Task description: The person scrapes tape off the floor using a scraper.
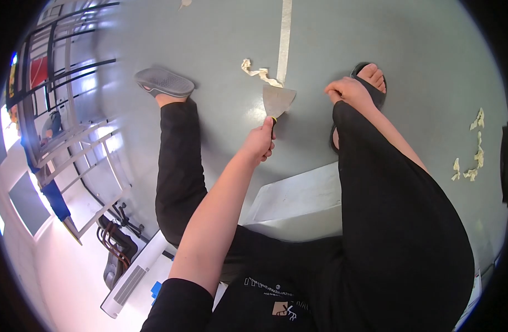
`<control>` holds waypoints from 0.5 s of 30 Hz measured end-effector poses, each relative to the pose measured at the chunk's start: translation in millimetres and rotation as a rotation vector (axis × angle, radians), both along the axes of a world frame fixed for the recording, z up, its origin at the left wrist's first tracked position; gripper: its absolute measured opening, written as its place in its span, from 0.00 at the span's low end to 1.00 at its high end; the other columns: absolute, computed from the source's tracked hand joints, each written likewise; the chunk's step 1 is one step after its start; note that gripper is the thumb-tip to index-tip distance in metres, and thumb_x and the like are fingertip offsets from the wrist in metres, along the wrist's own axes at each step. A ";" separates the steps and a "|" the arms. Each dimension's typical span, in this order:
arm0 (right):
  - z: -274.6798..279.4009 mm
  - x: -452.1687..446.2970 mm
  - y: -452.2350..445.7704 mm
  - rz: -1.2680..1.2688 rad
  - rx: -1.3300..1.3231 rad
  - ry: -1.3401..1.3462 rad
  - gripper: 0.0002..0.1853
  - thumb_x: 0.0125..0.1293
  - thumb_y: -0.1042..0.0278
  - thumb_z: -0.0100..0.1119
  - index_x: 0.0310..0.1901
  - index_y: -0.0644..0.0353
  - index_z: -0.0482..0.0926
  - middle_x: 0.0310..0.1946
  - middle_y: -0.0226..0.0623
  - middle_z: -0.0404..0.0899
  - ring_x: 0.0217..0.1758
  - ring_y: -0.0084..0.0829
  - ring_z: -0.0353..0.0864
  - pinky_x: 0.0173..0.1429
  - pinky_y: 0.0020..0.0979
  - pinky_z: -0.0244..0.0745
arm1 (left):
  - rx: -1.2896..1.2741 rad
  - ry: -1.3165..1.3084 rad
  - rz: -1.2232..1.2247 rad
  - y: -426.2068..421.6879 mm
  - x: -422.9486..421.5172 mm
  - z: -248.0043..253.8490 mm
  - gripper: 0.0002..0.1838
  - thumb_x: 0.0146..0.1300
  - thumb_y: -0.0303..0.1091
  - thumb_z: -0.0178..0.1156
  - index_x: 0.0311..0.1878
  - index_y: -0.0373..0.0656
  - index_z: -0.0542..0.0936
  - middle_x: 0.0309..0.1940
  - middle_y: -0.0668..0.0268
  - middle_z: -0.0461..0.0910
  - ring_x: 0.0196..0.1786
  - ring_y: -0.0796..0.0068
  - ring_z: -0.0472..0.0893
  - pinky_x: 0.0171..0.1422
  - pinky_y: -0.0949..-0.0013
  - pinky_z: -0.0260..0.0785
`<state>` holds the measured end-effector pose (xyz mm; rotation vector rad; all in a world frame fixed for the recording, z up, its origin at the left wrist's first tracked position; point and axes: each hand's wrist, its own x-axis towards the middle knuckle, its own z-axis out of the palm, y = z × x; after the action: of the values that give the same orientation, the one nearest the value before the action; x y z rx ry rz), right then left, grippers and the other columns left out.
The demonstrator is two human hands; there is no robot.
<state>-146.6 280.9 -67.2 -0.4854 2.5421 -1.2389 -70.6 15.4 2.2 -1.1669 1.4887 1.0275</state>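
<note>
From where I stand, a pale box [295, 193] sits between the person's legs; its inside is hidden from me, so I can't tell what it may hold. Taking the left hand [259, 141] as the middle of a clock, with twelve straight ahead of the person, the box is at five. That hand is wrapped around the handle of a scraper [278, 101], whose blade points to one o'clock. Just beyond the blade's front edge a pale strip of tape [285, 41] runs toward twelve along the grey floor [226, 39]; I can't make out whether the two touch. A crumpled peeling [259, 72] curls off at twelve, near the blade.

The right hand [348, 91], at two o'clock, has its fingers curled by the right knee, near a black sandal [367, 87]; I can't tell if it holds anything. A grey shoe [171, 83] stands at ten. Bare floor opens on both sides of the tape, out to the metal frames [71, 146] at nine and loose scraps [480, 154] at three.
</note>
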 end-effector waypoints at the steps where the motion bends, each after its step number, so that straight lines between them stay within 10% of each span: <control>1: -3.0 -0.7 -0.1 -0.003 -0.021 -0.007 0.04 0.56 0.71 0.58 0.32 0.57 0.82 0.28 0.39 0.81 0.39 0.41 0.80 0.45 0.40 0.74 | 0.000 0.026 0.008 -0.9 5.9 5.4 0.30 0.70 0.66 0.41 0.34 0.45 0.69 0.18 0.69 0.67 0.15 0.78 0.62 0.19 0.70 0.51; 9: -10.7 -1.1 4.3 0.019 -0.034 -0.022 0.04 0.56 0.71 0.58 0.32 0.56 0.82 0.28 0.38 0.80 0.39 0.41 0.79 0.46 0.39 0.74 | 0.054 -0.228 0.027 3.3 99.2 18.0 0.30 0.69 0.69 0.40 0.31 0.50 0.69 0.18 0.72 0.65 0.16 0.81 0.63 0.19 0.75 0.51; 15: -8.6 -1.3 4.7 -0.020 -0.064 0.038 0.04 0.56 0.71 0.58 0.31 0.56 0.82 0.27 0.37 0.81 0.37 0.41 0.79 0.44 0.39 0.74 | 0.046 -0.121 0.037 12.8 -11.4 3.8 0.29 0.69 0.70 0.37 0.33 0.51 0.68 0.18 0.75 0.65 0.17 0.84 0.60 0.20 0.77 0.49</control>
<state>-147.9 285.7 -75.8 -0.5029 2.5513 -1.3335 -82.0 28.2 6.0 -1.2065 1.3469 0.9936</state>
